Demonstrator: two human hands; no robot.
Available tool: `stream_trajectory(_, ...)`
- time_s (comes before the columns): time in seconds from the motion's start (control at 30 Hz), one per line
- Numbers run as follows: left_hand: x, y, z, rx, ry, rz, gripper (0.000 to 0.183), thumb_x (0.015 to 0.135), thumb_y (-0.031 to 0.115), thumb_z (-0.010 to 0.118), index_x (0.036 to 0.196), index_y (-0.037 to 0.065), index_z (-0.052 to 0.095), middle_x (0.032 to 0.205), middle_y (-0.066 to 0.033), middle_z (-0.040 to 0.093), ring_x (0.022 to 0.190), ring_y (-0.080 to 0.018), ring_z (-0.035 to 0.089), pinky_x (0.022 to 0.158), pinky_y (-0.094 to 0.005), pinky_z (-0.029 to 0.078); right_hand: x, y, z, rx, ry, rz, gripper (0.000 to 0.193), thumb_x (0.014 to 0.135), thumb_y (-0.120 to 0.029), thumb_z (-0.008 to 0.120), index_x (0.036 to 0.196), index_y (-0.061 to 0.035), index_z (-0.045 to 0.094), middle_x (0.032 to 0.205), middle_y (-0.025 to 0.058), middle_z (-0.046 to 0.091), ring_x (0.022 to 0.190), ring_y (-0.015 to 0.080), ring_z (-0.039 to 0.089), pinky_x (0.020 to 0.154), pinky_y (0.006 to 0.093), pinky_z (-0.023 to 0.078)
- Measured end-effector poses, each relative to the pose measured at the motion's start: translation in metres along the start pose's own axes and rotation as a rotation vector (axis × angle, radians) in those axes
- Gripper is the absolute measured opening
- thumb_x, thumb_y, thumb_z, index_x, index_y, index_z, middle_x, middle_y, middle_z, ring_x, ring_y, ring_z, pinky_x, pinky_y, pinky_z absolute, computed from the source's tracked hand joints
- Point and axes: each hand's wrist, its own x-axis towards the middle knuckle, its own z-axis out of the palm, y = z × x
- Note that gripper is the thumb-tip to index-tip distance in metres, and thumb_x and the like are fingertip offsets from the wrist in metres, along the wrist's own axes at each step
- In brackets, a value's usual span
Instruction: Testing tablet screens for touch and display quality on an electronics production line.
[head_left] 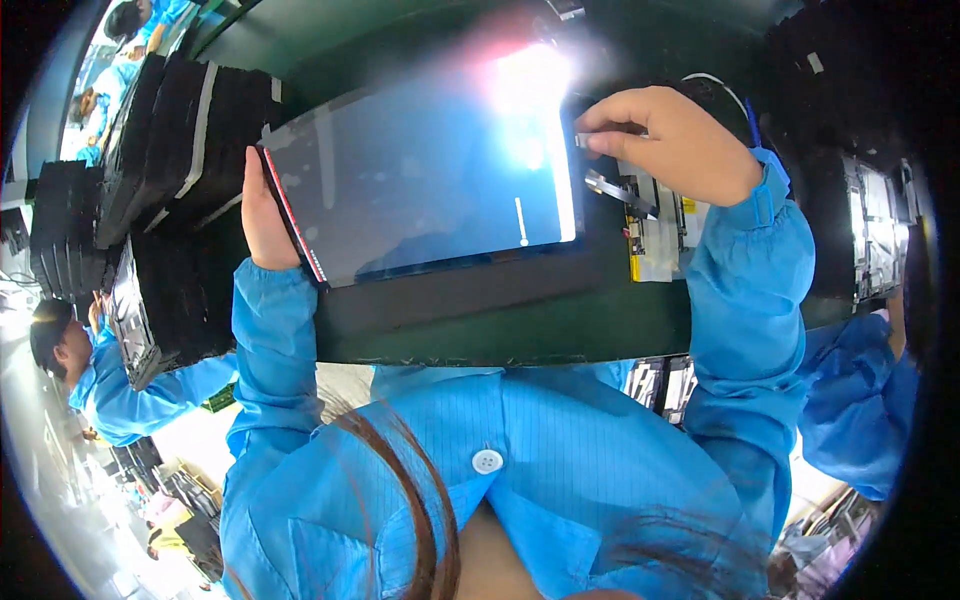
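Note:
A flat, dark tablet-like display panel [400, 190] is tilted in front of me, with a red and white strip along its left edge and strong glare at its upper right. My left hand [268, 220] holds that left edge; some of its fingers are hidden behind the panel. Beside the right edge, my right hand [665, 140] pinches a small silvery piece [583, 141] between thumb and fingertips; its exact kind cannot be made out. Just below these fingers, a dark ribbon cable [632, 200] with a metallic end sticks out over the bench.
Black foam trays [165, 140] are stacked at the left. A battery-like part [655, 240] with yellow edges lies under my right forearm on the dark green bench [450, 345]. More device parts [878, 230] stand at the right. Other people [140, 385] in blue sit nearby.

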Motion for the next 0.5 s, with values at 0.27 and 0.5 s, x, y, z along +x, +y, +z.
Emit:
stream_trajectory(0.27, 0.0, -0.002, 0.004, 0.009, -0.008, 0.011, 0.052, 0.094, 0.043, 0.029, 0.119, 0.002, 0.048, 0.116, -0.0119, 0.054, 0.101, -0.0271, 0.054, 0.088, -0.0374, 0.042, -0.006, 0.004, -0.002, 0.194, -0.075, 0.063, 0.017, 0.082, -0.013, 0.057, 0.089, 0.0017, 0.054, 0.073, 0.0099, 0.06, 0.067, 0.014, 0.056, 0.063, 0.0281, 0.044)
stream_trajectory(0.5, 0.001, -0.001, -0.003, -0.018, -0.052, 0.01, 0.05, 0.093, 0.043, 0.03, 0.118, 0.003, 0.049, 0.114, -0.0116, 0.055, 0.099, -0.0263, 0.055, 0.086, -0.0369, 0.043, -0.002, 0.003, 0.003, 0.213, -0.071, 0.081, 0.014, 0.082, -0.01, 0.057, 0.088, 0.0018, 0.054, 0.074, 0.0096, 0.061, 0.066, 0.0131, 0.056, 0.063, 0.0273, 0.044)
